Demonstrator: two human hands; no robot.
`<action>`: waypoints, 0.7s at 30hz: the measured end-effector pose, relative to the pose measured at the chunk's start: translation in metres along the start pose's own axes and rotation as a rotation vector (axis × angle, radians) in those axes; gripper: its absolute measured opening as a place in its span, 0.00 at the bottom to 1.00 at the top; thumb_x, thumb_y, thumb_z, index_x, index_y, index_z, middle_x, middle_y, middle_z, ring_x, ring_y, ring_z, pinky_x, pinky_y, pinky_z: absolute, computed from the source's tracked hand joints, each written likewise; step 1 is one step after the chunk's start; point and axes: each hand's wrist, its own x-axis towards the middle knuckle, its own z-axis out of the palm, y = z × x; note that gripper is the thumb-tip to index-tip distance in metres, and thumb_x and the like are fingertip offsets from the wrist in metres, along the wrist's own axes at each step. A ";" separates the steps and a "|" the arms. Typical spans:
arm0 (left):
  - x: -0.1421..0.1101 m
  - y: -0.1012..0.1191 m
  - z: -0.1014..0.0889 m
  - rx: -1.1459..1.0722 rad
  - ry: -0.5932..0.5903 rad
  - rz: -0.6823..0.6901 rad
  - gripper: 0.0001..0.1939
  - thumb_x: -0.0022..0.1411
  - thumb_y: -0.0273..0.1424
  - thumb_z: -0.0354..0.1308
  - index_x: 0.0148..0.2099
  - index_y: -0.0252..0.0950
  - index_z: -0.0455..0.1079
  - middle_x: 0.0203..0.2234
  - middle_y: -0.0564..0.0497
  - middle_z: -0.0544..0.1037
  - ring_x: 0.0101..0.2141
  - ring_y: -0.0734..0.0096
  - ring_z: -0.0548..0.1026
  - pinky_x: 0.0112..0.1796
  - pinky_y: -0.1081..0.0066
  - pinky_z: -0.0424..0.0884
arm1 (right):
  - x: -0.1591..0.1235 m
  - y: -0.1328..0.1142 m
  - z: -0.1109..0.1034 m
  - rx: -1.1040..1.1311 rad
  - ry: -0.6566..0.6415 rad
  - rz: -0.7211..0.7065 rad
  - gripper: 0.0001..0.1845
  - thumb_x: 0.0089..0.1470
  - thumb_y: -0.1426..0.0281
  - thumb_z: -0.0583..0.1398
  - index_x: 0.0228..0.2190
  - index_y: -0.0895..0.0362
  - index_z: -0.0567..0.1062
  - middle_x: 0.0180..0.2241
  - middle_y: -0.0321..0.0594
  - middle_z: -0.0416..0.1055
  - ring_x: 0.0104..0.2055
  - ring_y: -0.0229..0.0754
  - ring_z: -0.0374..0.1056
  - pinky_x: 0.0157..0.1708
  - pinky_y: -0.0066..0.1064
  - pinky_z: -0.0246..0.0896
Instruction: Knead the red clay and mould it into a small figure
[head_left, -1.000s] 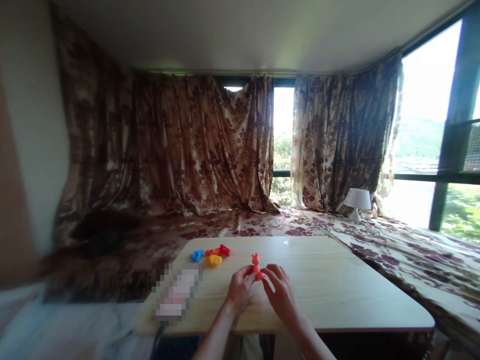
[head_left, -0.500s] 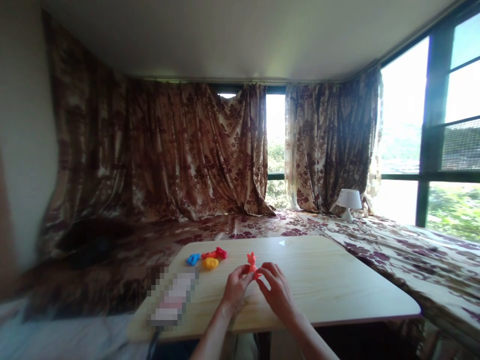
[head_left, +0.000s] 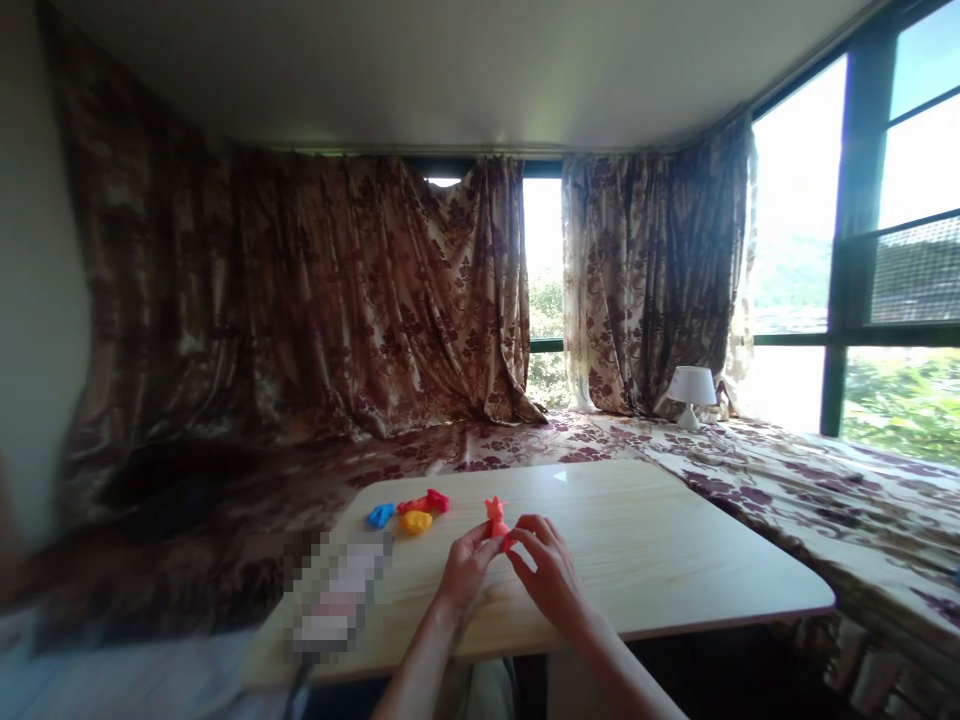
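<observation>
A small coral-red figure (head_left: 495, 511), with pointed bits like ears on top, is held upright with a slight tilt above the table. It looks like modelling clay. My left hand (head_left: 466, 568) pinches its lower part between thumb and fingers. On the other side, my right hand (head_left: 545, 565) has its thumb and index fingertip closed on the figure's lower right edge. Fingers cover much of its base. To the left lie a blue lump (head_left: 381, 515), a yellow lump (head_left: 415, 523) and a red lump (head_left: 433, 501), seemingly of similar soft material.
The pale wooden table (head_left: 660, 560) has rounded corners. A blurred-out, pixelated object (head_left: 341, 595) lies at its left edge, with a dark cable running down from it. Behind stands a white lamp (head_left: 691, 385) on flowered cloth (head_left: 750, 470), before patterned curtains (head_left: 420, 290) and windows.
The figure now leans slightly to the left in my fingers. Both hands keep their hold on it. The whole view has shifted a little.
</observation>
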 end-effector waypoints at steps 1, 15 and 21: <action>0.000 0.000 0.000 0.001 -0.003 0.007 0.20 0.53 0.36 0.60 0.47 0.34 0.73 0.40 0.47 0.79 0.43 0.59 0.74 0.48 0.65 0.64 | 0.000 0.000 0.000 0.000 0.003 0.001 0.11 0.51 0.78 0.58 0.37 0.53 0.72 0.37 0.41 0.66 0.40 0.45 0.63 0.38 0.37 0.63; 0.003 -0.004 -0.001 0.052 -0.011 -0.003 0.20 0.53 0.36 0.60 0.47 0.33 0.72 0.41 0.45 0.79 0.45 0.59 0.73 0.48 0.64 0.64 | 0.000 -0.001 -0.001 0.090 0.035 0.042 0.09 0.57 0.75 0.54 0.31 0.55 0.74 0.33 0.41 0.66 0.37 0.42 0.62 0.37 0.33 0.62; 0.002 -0.004 -0.001 0.041 0.002 0.001 0.21 0.54 0.39 0.59 0.46 0.32 0.73 0.39 0.45 0.79 0.43 0.59 0.73 0.47 0.65 0.65 | 0.000 -0.002 -0.002 0.103 0.034 0.048 0.11 0.57 0.76 0.53 0.38 0.54 0.73 0.35 0.42 0.67 0.38 0.43 0.63 0.39 0.35 0.62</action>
